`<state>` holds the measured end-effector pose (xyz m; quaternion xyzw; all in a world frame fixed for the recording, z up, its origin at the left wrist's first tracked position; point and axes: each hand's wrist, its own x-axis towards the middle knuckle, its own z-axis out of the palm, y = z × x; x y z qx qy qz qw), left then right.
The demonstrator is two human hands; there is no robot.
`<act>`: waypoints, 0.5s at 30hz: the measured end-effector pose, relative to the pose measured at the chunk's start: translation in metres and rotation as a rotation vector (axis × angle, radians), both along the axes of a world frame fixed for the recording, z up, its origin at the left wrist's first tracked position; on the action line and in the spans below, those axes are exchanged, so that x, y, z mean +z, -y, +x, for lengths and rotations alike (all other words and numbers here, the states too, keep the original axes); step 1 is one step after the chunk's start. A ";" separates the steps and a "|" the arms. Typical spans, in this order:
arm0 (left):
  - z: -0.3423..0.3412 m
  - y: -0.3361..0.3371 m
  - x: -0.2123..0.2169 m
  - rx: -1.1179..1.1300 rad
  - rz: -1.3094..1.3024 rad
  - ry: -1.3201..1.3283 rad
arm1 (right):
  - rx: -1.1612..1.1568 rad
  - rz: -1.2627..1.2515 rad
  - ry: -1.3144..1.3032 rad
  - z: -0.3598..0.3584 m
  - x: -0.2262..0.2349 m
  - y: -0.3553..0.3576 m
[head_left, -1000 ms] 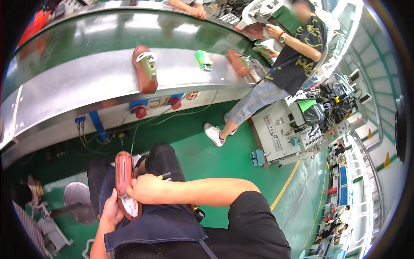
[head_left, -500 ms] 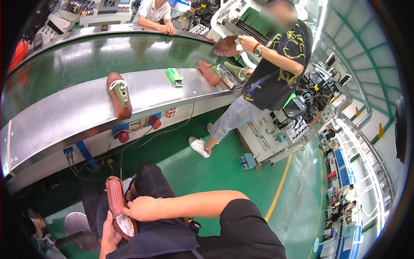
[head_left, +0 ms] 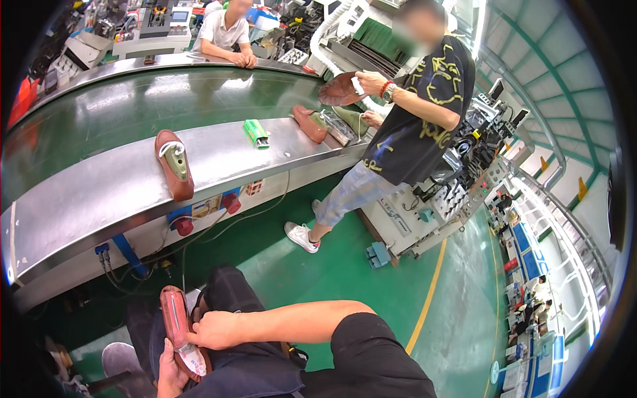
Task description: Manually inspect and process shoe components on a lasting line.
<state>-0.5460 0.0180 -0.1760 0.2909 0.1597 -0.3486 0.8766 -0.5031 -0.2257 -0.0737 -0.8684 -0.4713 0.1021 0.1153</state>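
At the far left we see our left hand (head_left: 171, 371) cupped under the heel end of a brown shoe upper on its last (head_left: 179, 328), sole side up, fingers closed around it from below. The shoe lies lengthwise over our lap, low in the picture, on a dark blue apron (head_left: 259, 371). Our right hand (head_left: 211, 330) comes across from the right and pinches the shoe's edge, fingertips pressed to the pale insole; whether it holds a small tool we cannot tell

Above, a long stainless steel ledge (head_left: 99, 199) curves along a glossy green conveyor belt (head_left: 133, 106). On the ledge stands another brown lasted shoe (head_left: 174, 164) with a green last showing inside its opening, then a small green box (head_left: 255, 132), then a third brown shoe (head_left: 310, 123) further right. Red buttons and cables hang under the ledge

To the right, a standing person in a black shirt (head_left: 418, 126) holds a brown shoe part (head_left: 340, 89). A seated person in a white shirt (head_left: 222, 30) leans on the far side of the belt. The floor (head_left: 345, 265) is smooth green paint with a yellow line (head_left: 428, 298), machines crowding the right side
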 end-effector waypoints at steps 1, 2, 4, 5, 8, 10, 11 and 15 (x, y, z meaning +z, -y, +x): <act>0.001 -0.001 -0.005 0.000 -0.004 0.006 | 0.000 -0.004 0.006 -0.001 0.000 0.000; 0.001 -0.004 -0.013 -0.041 0.015 0.030 | -0.028 0.003 -0.088 -0.001 0.001 -0.001; 0.003 0.001 -0.004 -0.042 0.061 0.009 | -0.126 0.008 -0.354 -0.006 0.013 -0.005; 0.004 0.004 -0.005 -0.040 0.055 0.014 | -0.155 0.169 -0.423 -0.012 0.003 -0.001; 0.001 0.006 -0.016 -0.078 0.055 0.074 | -0.494 0.325 -1.498 -0.009 -0.003 0.003; -0.001 0.009 -0.025 -0.028 0.118 0.129 | -0.506 0.431 -1.795 -0.008 -0.021 0.008; -0.004 0.007 -0.025 0.000 0.150 0.152 | -0.504 0.423 -1.804 -0.008 -0.028 0.009; -0.011 -0.009 -0.016 -0.059 0.210 0.111 | -0.417 0.230 -1.544 0.000 -0.026 0.006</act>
